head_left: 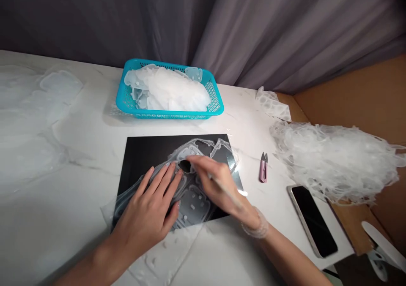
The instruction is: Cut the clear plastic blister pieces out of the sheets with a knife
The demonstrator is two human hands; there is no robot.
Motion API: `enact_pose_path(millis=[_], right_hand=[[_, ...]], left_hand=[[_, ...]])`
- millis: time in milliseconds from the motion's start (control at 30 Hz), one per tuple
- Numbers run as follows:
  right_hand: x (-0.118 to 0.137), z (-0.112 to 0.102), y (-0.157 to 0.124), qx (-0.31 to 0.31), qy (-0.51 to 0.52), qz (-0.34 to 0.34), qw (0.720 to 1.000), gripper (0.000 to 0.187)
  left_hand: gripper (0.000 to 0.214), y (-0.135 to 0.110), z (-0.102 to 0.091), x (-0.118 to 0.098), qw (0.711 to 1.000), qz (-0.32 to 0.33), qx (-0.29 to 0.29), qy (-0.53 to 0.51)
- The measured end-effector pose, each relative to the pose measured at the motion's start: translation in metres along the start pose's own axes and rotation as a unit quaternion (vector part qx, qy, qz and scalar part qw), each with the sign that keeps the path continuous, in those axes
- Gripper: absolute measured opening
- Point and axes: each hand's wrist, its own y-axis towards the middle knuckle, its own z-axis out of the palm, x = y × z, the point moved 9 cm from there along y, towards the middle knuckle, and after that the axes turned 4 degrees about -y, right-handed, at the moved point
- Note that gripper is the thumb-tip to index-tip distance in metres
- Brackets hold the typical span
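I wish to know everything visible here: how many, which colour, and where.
Table: 1, white, across the foreground
Board: 1, black, on the table
Sheet: one or more, translucent, on the board
Basket: 1, turquoise, behind the board
Thin pieces: many, whitish, in the basket
Snips: 1, pink handle, right of the board
Phone: 1, dark screen, right front
Scraps: many, whitish, right side
Piled sheets: several, whitish, left side
Curtain: 1, grey, back
Panel: count unclear, brown, far right
Unclear object: 1, white, lower right
Slim tool: 1, pale, in the right hand
Bracelet: 1, clear, right wrist
Left hand: 1, bare, on the sheet
Right hand: 1, bare, over the sheet
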Motion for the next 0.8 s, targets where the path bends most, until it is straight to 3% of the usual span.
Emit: enact_pose_path(millis=[67, 133, 167, 233, 333, 400, 467, 500, 533, 567, 667, 700, 733, 767, 800], right_hand=[[-0.056, -0.049, -0.005, -0.095, 0.111, 0.135, 0.980, 0.023], [-0.116, -0.099, -0.024, -0.218, 0.230, 0.257, 0.913, 0.019], [-0.141, -0.116, -0.035, -0.253, 0.285, 0.300, 0.875, 0.016], [-0.164, -0.138, -0.045, -0.260, 0.306, 0.322, 0.858, 0.014], [-0.158, -0.135, -0.050, -0.253, 0.339, 0.326, 0.846, 0.019], [-0.134, -0.118, -0.047, -0.246, 0.376, 0.320, 0.834, 0.023], [-0.100, -0.101, -0.036, -0.229, 0.399, 0.291, 0.839, 0.022], [-0.081, -0.095, -0.029, -0.216, 0.397, 0.266, 0.852, 0.020], [-0.061, -0.090, -0.023, -0.196, 0.387, 0.241, 0.868, 0.019], [-0.042, -0.084, -0.016, -0.166, 0.372, 0.218, 0.887, 0.020], [0.006, -0.066, -0.004, -0.047, 0.309, 0.163, 0.936, 0.032], [0.016, -0.063, -0.002, -0.019, 0.283, 0.152, 0.947, 0.037], [0.021, -0.064, -0.001, -0.006, 0.255, 0.146, 0.956, 0.042], [0.021, -0.067, 0.001, -0.007, 0.221, 0.143, 0.965, 0.045], [0.018, -0.071, 0.004, -0.015, 0.182, 0.142, 0.973, 0.047]], left_hand=[[0.057, 0.000, 0.001, 0.000, 1.000, 0.000, 0.007, 0.006], [0.058, 0.000, 0.002, -0.001, 1.000, 0.004, 0.013, 0.012], [0.059, 0.000, 0.003, -0.001, 1.000, 0.003, 0.016, 0.012], [0.059, 0.001, 0.004, 0.001, 1.000, -0.005, 0.020, 0.001], [0.056, 0.006, -0.004, 0.004, 0.998, -0.015, 0.027, -0.048], [0.047, 0.016, -0.017, 0.007, 0.992, -0.038, 0.019, -0.119], [0.039, 0.030, -0.031, 0.014, 0.965, -0.099, 0.001, -0.243], [0.038, 0.038, -0.032, 0.018, 0.933, -0.147, 0.000, -0.328], [0.040, 0.045, -0.027, 0.020, 0.882, -0.198, 0.008, -0.427], [0.045, 0.051, -0.018, 0.018, 0.810, -0.245, 0.023, -0.532], [0.049, 0.066, 0.015, 0.000, 0.532, -0.320, 0.035, -0.783], [0.044, 0.069, 0.022, -0.004, 0.456, -0.327, 0.025, -0.827], [0.039, 0.070, 0.029, -0.005, 0.400, -0.332, 0.014, -0.854], [0.036, 0.070, 0.034, -0.005, 0.366, -0.337, 0.007, -0.867], [0.036, 0.068, 0.038, -0.004, 0.351, -0.343, 0.006, -0.872]])
